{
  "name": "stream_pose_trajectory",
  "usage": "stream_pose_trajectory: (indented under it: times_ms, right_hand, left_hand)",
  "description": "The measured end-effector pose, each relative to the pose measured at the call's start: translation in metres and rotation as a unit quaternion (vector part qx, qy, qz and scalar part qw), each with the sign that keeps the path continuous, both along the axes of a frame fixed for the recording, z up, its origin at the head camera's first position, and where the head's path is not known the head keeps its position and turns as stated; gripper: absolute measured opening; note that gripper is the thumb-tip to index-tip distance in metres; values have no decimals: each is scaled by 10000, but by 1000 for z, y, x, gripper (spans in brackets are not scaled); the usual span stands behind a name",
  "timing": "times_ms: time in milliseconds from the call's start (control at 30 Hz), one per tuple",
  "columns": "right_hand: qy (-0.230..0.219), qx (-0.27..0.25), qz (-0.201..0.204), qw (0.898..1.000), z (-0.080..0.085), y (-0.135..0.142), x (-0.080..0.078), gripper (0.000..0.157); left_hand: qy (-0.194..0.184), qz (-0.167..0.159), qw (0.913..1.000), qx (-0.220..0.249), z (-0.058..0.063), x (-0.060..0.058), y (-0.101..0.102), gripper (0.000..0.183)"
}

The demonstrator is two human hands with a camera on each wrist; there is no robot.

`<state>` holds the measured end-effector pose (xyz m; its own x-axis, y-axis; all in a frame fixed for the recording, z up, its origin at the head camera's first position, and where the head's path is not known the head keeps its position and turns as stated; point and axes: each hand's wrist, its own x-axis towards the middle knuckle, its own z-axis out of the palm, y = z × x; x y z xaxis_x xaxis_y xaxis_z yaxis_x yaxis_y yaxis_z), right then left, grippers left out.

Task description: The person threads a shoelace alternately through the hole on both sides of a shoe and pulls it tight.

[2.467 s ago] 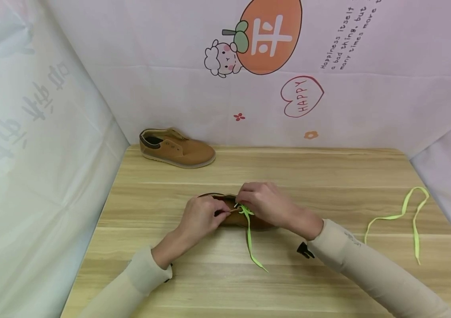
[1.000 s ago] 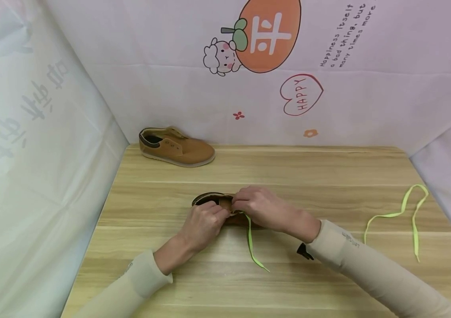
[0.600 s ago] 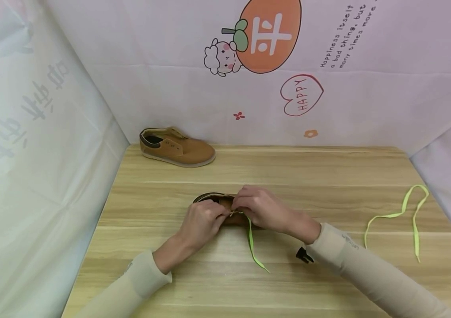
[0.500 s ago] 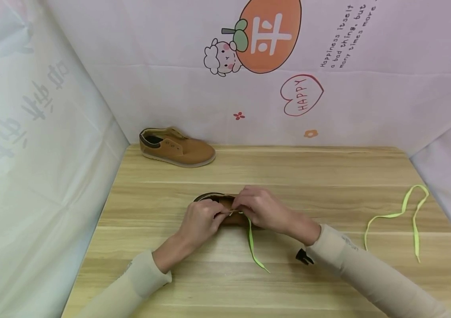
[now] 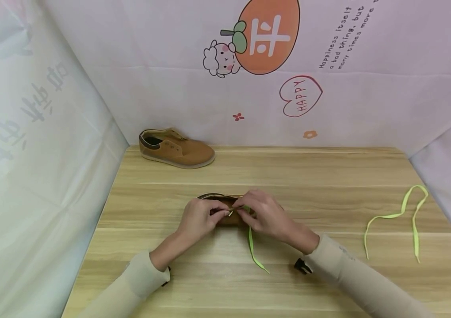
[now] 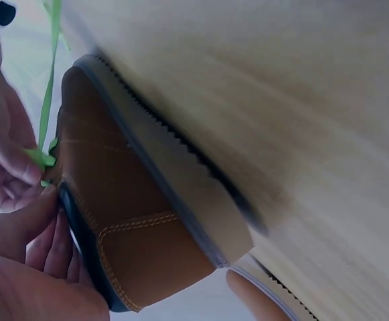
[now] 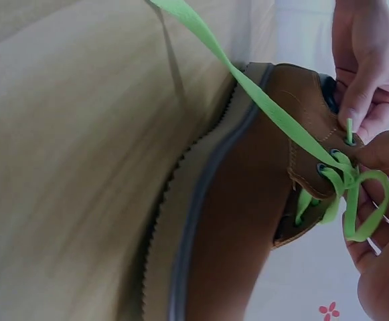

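Note:
A brown shoe stands on the table in front of the person, with a neon green shoelace run through its lower eyelets. The left hand pinches the shoe's eyelet flap near the collar between thumb and fingertips. Right beside it, the right hand has thumb and fingers at the same flap, and a loop of the shoelace lies by its fingers. The lace's short tip sticks out of the top eyelet between the two hands. Its long other end hangs over the shoe's near side onto the table.
A second brown shoe, unlaced, stands at the table's back left. Another green shoelace lies loose on the right. White printed cloth rises behind the wooden table. A black buckle sits by the right cuff.
The left hand has drawn back from the shoe's opening and pinches the flap edge. The right thumb has come into view lower down, and a lace tip shows between the hands.

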<state>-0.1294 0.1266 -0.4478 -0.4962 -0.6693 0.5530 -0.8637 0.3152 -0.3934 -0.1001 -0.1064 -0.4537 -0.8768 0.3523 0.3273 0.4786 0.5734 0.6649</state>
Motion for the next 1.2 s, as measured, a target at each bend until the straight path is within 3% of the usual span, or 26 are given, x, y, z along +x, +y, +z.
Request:
stream_pose_trajectory:
  times_ms: [200,467,800,1200]
  right_hand:
    - [458,-161,61,9988,-6,-3,0,29]
    - [697,-198,9,9974,-12,-7,0,29]
    - [768,-321,-97,9965,-18,-10,1,27]
    - [976,-59,-35,9952,-20,-10,3,28]
  left_hand:
    - [-740,77,9972,-38,10,-4,0,4]
    - [-1148,262,9930,-76,15,-5,2,5]
    - [-1249,341,9915,-95,18,-5,3,4]
    - [-1150,327,9928,-60,16,-5,3,5]
